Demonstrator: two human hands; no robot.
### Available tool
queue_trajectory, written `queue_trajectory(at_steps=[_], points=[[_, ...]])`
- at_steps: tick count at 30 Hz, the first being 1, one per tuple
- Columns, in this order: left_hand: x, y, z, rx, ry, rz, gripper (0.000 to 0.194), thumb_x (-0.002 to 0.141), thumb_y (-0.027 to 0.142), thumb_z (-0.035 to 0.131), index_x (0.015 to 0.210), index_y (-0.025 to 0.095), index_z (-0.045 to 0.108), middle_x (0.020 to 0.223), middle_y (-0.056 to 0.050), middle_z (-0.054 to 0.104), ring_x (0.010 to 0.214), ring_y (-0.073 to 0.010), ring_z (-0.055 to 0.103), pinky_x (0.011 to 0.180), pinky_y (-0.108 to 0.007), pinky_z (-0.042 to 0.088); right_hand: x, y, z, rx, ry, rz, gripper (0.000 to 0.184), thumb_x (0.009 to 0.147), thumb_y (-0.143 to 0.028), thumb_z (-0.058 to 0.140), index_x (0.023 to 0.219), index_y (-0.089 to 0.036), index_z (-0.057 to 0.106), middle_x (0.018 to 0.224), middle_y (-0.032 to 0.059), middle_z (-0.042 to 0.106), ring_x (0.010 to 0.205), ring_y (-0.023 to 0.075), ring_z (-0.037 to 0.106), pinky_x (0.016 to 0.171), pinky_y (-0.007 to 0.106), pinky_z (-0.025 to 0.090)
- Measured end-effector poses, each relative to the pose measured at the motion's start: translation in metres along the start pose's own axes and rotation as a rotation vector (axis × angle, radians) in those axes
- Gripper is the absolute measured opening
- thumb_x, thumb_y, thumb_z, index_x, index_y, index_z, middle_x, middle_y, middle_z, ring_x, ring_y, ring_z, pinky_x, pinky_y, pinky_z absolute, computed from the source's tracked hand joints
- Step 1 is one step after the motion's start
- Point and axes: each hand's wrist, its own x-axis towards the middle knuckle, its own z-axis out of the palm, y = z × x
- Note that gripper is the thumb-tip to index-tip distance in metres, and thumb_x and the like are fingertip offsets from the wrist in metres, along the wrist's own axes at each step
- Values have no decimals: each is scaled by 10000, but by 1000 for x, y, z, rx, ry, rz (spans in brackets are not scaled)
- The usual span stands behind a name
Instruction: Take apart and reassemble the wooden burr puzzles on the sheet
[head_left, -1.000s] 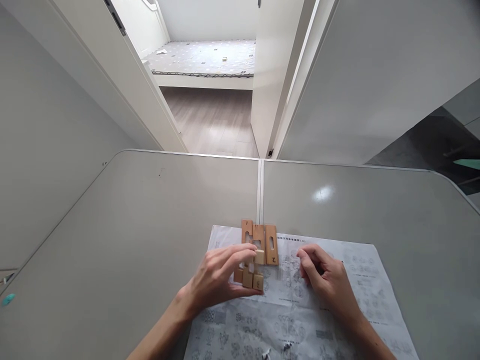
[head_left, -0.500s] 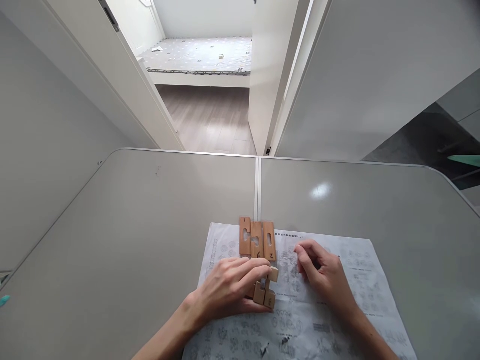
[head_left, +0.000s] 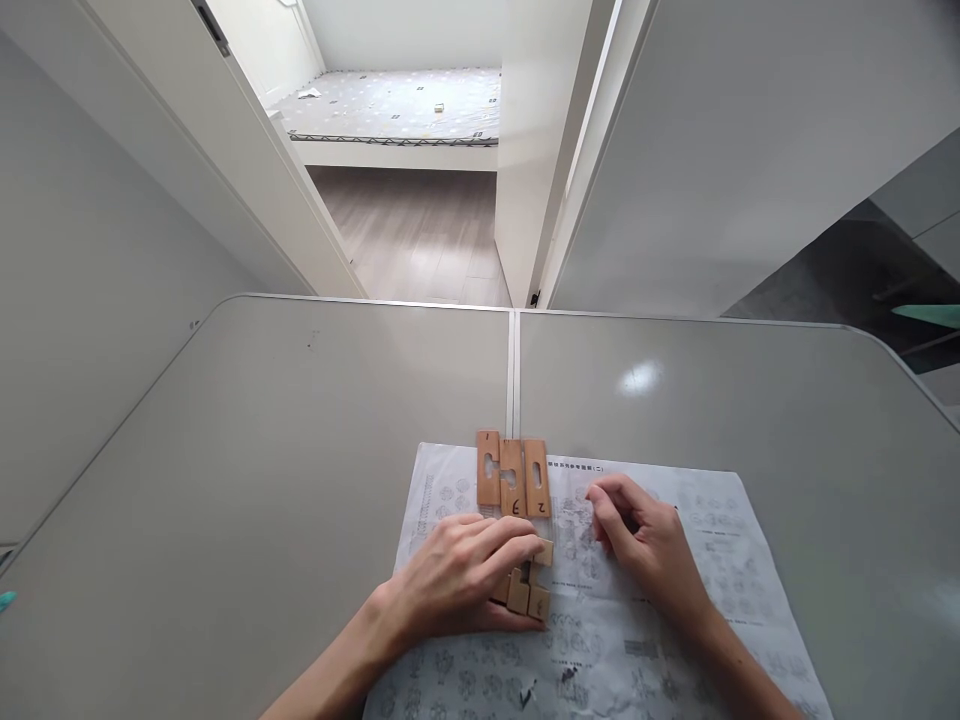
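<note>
Notched wooden puzzle pieces lie under my left hand, their right ends showing past its fingers. My left fingers and thumb close around them from above and below; the rest of the pieces is hidden by the hand. Just beyond, three flat wooden puzzle pieces with slots lie side by side, marked 1, 3 and 2. To the right my right hand rests on the printed sheet, its fingers curled and thumb near the index finger, with nothing visible in it.
The sheet, with small diagrams and dark marks, lies on a grey table with a metal seam down its middle. Behind the table's far edge are an open doorway, a door and a bed.
The end of the wooden piece under my left fingertips has tilted slightly and sits a little flatter. My right hand holds its pose. The whole view has shifted slightly.
</note>
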Motion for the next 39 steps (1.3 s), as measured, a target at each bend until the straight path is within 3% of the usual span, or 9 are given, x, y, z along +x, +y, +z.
queue_trajectory(at_steps=[5, 12, 16, 19, 23, 27, 30, 35, 39], points=[[2, -3, -11, -24, -32, -12, 608, 963, 628, 754, 1356, 208, 558, 1249, -113, 793, 979, -254, 826, 817, -325, 633, 1, -3, 0, 12, -2, -2, 379, 1088, -521, 554, 857, -234, 645, 586, -38, 584, 482, 141, 535, 499, 253, 450], [-4, -10, -32, -101, -91, -123, 734, 911, 644, 811, 1438, 230, 511, 1334, -130, 748, 1187, -303, 776, 934, -376, 643, -1, -2, -2, -5, -32, -103, 322, 1096, -431, 562, 857, -234, 652, 591, -38, 585, 496, 140, 528, 502, 255, 447], [-9, -14, -37, -265, -97, -224, 744, 860, 603, 881, 1430, 254, 557, 1277, -95, 743, 907, -208, 766, 783, -312, 635, -9, 1, -2, -18, -137, -233, 240, 1092, -375, 591, 906, -235, 651, 628, -42, 596, 497, 125, 520, 484, 241, 430], [-11, -19, -37, -435, 19, -267, 801, 780, 537, 969, 1431, 278, 581, 1246, -74, 729, 773, -140, 690, 823, -316, 628, -14, 0, 1, -65, -243, -372, 178, 1053, -416, 668, 1045, -239, 649, 722, -32, 626, 550, 128, 549, 520, 243, 455], [-9, -21, -36, -688, 186, -304, 835, 760, 457, 1003, 1464, 299, 582, 1383, -113, 667, 830, -127, 674, 863, -318, 632, -16, -5, 4, -180, -286, -508, 574, 898, -662, 817, 1236, -253, 597, 994, 47, 686, 746, 186, 657, 632, 293, 540], [-5, -19, -35, -864, 207, -364, 795, 804, 368, 989, 1479, 276, 579, 1441, -148, 632, 851, -126, 678, 868, -324, 648, -17, -6, 3, -266, -321, -548, 929, 689, -802, 907, 1352, -271, 531, 1174, 98, 684, 857, 236, 709, 704, 347, 595], [-5, -18, -34, -891, 191, -400, 765, 822, 344, 977, 1474, 273, 582, 1461, -150, 623, 880, -140, 705, 899, -351, 657, -18, -4, 5, -321, -336, -536, 959, 691, -718, 955, 1405, -278, 490, 1236, 117, 673, 942, 268, 736, 745, 369, 620], [-5, -20, -31, -883, 166, -420, 749, 840, 333, 960, 1480, 287, 573, 1455, -137, 625, 890, -142, 712, 898, -348, 654, -21, 2, 10, -359, -344, -516, 771, 780, -418, 947, 1393, -276, 502, 1299, 127, 661, 1024, 282, 757, 789, 374, 622], [-4, -18, -32, -864, 159, -429, 728, 856, 347, 944, 1477, 283, 569, 1450, -140, 626, 876, -134, 689, 885, -339, 642, -19, -1, 8, -273, -344, -470, 665, 790, -276, 871, 1368, -276, 543, 1311, 120, 669, 925, 234, 747, 770, 349, 611]])
